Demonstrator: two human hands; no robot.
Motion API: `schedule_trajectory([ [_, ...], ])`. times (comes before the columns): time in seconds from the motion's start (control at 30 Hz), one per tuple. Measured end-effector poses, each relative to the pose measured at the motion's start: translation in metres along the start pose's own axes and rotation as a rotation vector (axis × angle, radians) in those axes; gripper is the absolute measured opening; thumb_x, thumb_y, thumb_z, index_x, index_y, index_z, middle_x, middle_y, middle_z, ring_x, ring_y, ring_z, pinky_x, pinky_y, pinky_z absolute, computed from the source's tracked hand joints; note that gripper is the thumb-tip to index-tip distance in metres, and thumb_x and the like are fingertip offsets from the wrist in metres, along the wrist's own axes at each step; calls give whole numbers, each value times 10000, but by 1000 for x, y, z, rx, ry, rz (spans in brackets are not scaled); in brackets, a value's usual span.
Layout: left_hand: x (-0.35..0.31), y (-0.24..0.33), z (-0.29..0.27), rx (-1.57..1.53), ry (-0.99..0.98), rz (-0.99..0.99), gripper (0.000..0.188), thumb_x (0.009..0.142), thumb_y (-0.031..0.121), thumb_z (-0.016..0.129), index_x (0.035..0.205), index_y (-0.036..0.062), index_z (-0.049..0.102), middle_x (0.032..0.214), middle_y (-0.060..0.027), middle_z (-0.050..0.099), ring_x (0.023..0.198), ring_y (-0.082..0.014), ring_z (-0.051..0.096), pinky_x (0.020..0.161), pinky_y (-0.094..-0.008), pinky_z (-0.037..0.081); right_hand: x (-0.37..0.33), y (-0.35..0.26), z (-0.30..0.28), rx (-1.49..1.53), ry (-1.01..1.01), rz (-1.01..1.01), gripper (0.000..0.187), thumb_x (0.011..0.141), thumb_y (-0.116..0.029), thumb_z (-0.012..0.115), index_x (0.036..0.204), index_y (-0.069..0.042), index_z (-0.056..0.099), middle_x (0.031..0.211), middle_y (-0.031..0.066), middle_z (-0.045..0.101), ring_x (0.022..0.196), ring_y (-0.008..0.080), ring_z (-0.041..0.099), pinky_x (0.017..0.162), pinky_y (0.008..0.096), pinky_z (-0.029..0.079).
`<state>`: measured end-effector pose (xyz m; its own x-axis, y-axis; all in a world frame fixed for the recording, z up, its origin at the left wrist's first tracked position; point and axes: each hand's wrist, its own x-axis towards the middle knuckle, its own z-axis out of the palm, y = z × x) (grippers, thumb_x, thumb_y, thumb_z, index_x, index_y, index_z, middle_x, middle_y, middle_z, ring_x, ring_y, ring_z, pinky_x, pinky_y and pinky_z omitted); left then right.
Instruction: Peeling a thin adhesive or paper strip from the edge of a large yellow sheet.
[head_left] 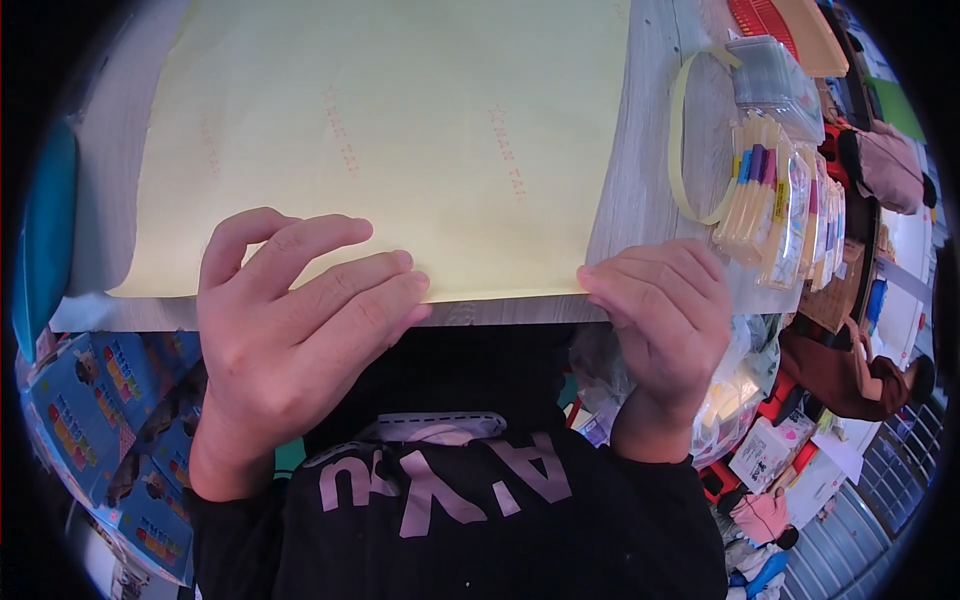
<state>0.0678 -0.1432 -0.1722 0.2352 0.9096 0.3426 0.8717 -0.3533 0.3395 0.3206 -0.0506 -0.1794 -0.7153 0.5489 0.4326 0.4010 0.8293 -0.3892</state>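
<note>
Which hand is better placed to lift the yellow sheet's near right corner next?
Probably right: the right hand pinches the yellow sheet at that corner, while the left hand is farther along the near edge.

The head-worn fisheye looks down from close above at the fingers [372, 308] and the table [650, 150].

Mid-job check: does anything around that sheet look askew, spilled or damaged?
No spill or tear shows. One mild oddity: the narrow pale-yellow curved strip on the grey wood-grain table, right of the large pale-yellow paper sheet. It bows loosely beside otherwise tidy stacked packets.
</note>
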Motion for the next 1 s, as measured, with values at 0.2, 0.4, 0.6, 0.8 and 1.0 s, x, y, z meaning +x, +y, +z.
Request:
schedule_trajectory([
  [0.2,-7,-3,-5,45,18,-21,151,712,218,779,808,135,698,814,30,706,859,-188,661,798,-359,445,-3,2,-3,-25,27,25,195,600,-52,714,795,-63,699,717,32,659,665,204,647,582,297,442],
  [0.4,-13,-10,-9,118,21,11,127,767,216,747,824,110,705,858,-4,721,901,-224,670,801,-361,439,-2,5,-7,-22,34,57,152,655,-95,733,798,-62,695,712,39,654,668,219,637,596,322,439],
  [0.6,-17,-19,-18,281,88,108,174,874,295,679,831,127,695,866,-8,734,896,-209,684,816,-341,443,2,6,-14,13,56,115,125,696,-124,738,777,-54,674,696,49,635,669,230,627,624,329,438],
  [0.8,-13,-23,-42,412,166,129,242,899,358,653,775,151,672,800,10,716,830,-170,674,800,-322,436,7,-2,-28,77,180,162,132,752,-142,718,786,-27,662,697,72,618,650,248,599,634,330,426],
  [1.0,1,-30,-49,438,298,156,247,902,379,648,799,158,687,740,25,682,768,-160,648,765,-307,432,12,-2,-38,175,188,264,104,797,-88,677,823,8,648,719,103,605,670,241,566,653,325,426],
])
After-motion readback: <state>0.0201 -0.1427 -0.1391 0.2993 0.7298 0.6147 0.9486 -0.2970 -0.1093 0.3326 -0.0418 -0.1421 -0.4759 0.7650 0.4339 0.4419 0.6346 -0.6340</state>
